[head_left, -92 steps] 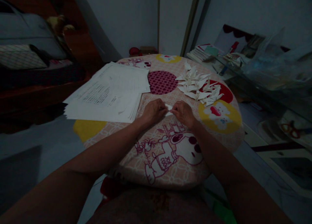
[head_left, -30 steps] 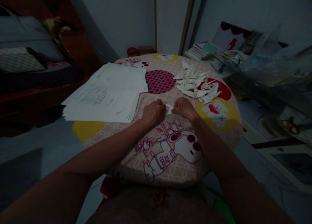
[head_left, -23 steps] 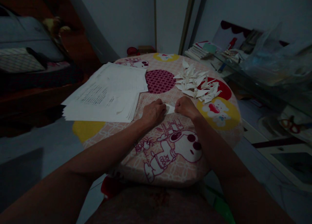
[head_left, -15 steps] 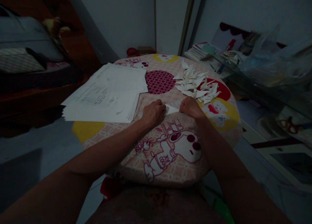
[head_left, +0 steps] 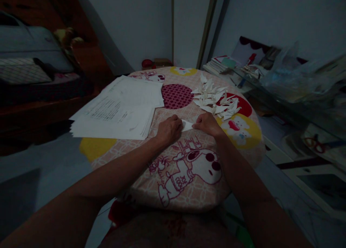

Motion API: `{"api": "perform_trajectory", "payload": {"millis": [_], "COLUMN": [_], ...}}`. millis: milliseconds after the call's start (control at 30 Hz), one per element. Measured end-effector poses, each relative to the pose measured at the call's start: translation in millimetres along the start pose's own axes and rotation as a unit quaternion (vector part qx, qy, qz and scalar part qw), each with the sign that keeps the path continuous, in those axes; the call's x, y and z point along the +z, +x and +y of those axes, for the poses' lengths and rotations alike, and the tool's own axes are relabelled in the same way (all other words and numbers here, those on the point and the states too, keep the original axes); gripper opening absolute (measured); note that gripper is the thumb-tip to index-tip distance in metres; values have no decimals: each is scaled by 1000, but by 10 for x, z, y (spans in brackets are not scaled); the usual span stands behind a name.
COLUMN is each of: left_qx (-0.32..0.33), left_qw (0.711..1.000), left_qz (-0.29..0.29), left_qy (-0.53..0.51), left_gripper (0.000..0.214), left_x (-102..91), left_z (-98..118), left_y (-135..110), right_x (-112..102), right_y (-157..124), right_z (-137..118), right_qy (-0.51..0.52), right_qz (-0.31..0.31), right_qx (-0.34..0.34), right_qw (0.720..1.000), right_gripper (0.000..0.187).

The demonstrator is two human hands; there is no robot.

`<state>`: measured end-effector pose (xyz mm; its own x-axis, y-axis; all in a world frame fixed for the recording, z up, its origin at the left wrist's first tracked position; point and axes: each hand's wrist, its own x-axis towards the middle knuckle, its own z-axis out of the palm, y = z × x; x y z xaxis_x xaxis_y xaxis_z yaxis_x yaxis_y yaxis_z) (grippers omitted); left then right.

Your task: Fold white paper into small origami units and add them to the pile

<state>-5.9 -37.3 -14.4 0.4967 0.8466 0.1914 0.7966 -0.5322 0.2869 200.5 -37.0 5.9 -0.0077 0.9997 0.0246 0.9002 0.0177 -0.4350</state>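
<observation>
A small piece of folded white paper lies low over the cloth-covered round table, between my two hands. My left hand is closed on its left end, the fingers curled over it. At its right end my right hand pinches the paper between thumb and fingers. Just beyond my right hand is a heap of folded paper cranes. To the left of my left hand lies a stack of printed paper sheets. My fingers hide both ends of the folded paper.
On the right, a glass-topped shelf holds plastic bags and a pile of books. Scissors lie lower down. Bags rest on wooden furniture at the left.
My right hand has moved a little left, closer to my left hand, and less of the folded paper shows between them. The camera view has shifted slightly.
</observation>
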Motion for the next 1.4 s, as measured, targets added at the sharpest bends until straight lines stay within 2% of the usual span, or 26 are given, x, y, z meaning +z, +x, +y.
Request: {"api": "perform_trajectory", "payload": {"millis": [100, 200, 333, 400, 467, 533, 567, 633, 700, 800, 867, 1033, 1200, 1333, 1400], "left_qx": [12, 28, 10, -13, -52, -101, -123, -149, -154, -159, -165, -150, -145, -150, -142], "left_qw": [999, 997, 989, 975, 939, 877, 841, 775, 734, 739, 748, 747, 766, 748, 748], "left_qz": [23, 30, 36, 60, 105, 132, 128, 86, 36, 15, 31, 95, 81, 71, 72], "left_qy": [-27, -64, -140, -213, -324, -450, -511, -608, -660, -654, -642, -641, -621, -643, -644], "left_gripper": [18, 17, 18, 27, 34, 35, 35, 41, 45, 39, 33, 25, 19, 23, 25], "left_x": [28, 51, 43, 24, 4, -13, -20, -31, -40, -49, -54, -95, -141, -145, -149], "left_z": [-37, -75, -147, -205, -266, -306, -313, -292, -238, -146, -110, -97, -85, -79, -77], "left_y": [12, 36, 88, 126, 168, 200, 209, 206, 182, 140, 125, 116, 105, 105, 103], "right_x": [-10, 10, 86, 105, 96, 68, 53, 34, 36, 67, 91, 143, 207, 214, 203], "right_y": [8, 6, -14, -31, -50, -69, -78, -92, -104, -118, -126, -146, -176, -207, -224], "right_z": [-2, 8, 22, 27, 27, 16, 6, -21, -55, -102, -122, -151, -201, -241, -258], "right_qy": [41, 150, 295, 360, 427, 475, 490, 509, 521, 535, 539, 519, 500, 503, 506], "right_qz": [-1, -11, -47, -57, -65, -60, -53, -35, -22, -13, -24, -100, -136, -127, -128], "right_qx": [2, 22, 89, 90, 83, 79, 77, 74, 72, 66, 57, 36, 11, 9, 4], "right_qw": [999, 988, 950, 927, 898, 874, 867, 857, 850, 842, 840, 848, 855, 855, 853], "right_gripper": [12, 10, 8, 11, 15, 20, 23, 26, 27, 25, 25, 32, 36, 38, 37]}}
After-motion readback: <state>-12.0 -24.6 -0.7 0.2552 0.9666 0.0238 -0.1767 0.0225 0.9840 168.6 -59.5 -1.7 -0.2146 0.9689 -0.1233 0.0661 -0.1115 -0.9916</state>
